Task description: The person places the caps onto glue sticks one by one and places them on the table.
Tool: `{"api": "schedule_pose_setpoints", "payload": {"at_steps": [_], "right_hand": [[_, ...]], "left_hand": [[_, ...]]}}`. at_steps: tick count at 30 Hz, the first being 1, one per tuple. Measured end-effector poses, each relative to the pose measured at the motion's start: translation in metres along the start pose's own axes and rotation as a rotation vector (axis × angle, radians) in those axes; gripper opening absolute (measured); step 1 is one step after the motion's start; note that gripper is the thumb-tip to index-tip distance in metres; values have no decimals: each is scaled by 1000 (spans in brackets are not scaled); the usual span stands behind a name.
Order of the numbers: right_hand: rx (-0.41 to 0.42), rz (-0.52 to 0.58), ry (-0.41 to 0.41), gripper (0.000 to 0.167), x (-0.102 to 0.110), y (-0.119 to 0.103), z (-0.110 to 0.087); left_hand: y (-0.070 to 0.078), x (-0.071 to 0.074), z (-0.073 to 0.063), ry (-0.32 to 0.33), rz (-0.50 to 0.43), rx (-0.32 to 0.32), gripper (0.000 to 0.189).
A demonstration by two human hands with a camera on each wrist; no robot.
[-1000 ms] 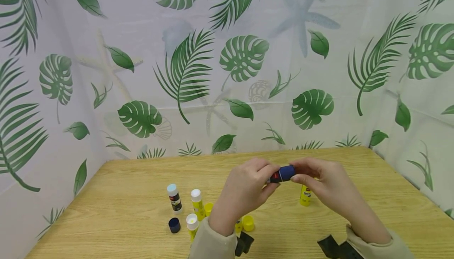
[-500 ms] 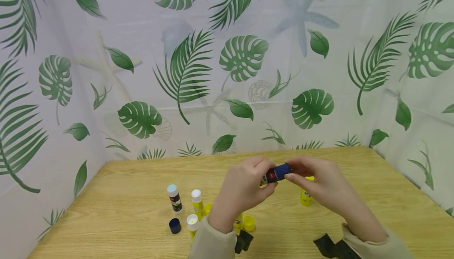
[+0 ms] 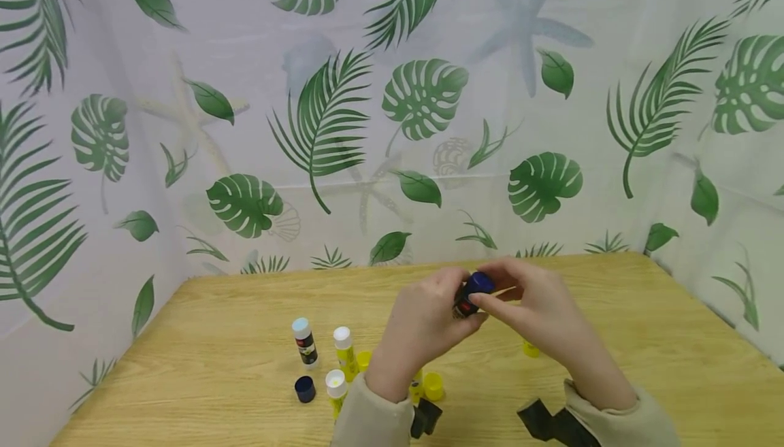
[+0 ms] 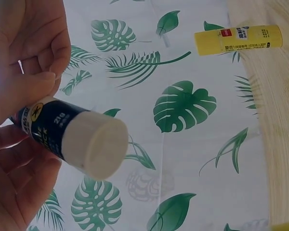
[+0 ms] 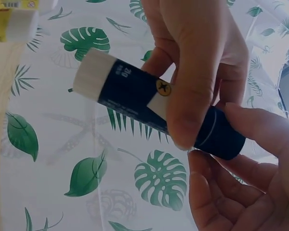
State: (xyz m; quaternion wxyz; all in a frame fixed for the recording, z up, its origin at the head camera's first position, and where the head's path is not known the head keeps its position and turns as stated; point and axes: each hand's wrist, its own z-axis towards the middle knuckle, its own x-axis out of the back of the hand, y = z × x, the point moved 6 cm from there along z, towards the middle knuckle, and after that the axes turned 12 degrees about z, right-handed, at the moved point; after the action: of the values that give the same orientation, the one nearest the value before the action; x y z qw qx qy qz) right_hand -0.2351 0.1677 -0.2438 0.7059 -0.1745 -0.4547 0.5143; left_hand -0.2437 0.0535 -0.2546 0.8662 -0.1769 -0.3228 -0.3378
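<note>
My left hand [image 3: 422, 328] grips a glue stick [image 5: 135, 94] with a dark blue body and a white base. It is held tilted above the table, its dark blue cap [image 3: 481, 283] up and to the right in the head view. Thumb and fingers of my right hand [image 3: 539, 307] pinch that capped end. In the left wrist view, the white base [image 4: 98, 147] faces the camera. A yellow glue stick [image 4: 241, 39] stands beyond the hands; the right hand hides most of it in the head view.
Left of my hands stand a black-labelled glue stick [image 3: 305, 343], a white-topped yellow glue stick [image 3: 345, 352] and another yellow one [image 3: 336, 392] with a white end. Loose caps lie nearby, one dark blue [image 3: 305, 389], one yellow [image 3: 433, 386]. A leaf-patterned cloth [image 3: 367, 127] hangs behind the table.
My right hand has moved left, closer to the left hand. The glue stick has swung so its capped end points more upward. The items on the table stay put.
</note>
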Motion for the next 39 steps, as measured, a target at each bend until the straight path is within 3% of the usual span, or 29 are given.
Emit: {"api": "schedule_pose_setpoints", "payload": {"at_steps": [7, 14, 22, 32, 39], "right_hand": [[-13, 15, 22, 25, -1, 1, -1], [-2, -41, 0, 23, 3, 10, -1], [-109, -157, 16, 31, 15, 28, 0], [-148, -260, -19, 24, 11, 46, 4], [-247, -319, -88, 26, 2, 65, 5]], "left_hand": [[-1, -3, 1, -30, -25, 21, 33], [-5, -9, -2, -153, -34, 39, 32], [-12, -13, -6, -266, -9, 60, 28], [-12, -13, -8, -272, -10, 31, 28], [-12, -12, -9, -281, -9, 40, 28]]}}
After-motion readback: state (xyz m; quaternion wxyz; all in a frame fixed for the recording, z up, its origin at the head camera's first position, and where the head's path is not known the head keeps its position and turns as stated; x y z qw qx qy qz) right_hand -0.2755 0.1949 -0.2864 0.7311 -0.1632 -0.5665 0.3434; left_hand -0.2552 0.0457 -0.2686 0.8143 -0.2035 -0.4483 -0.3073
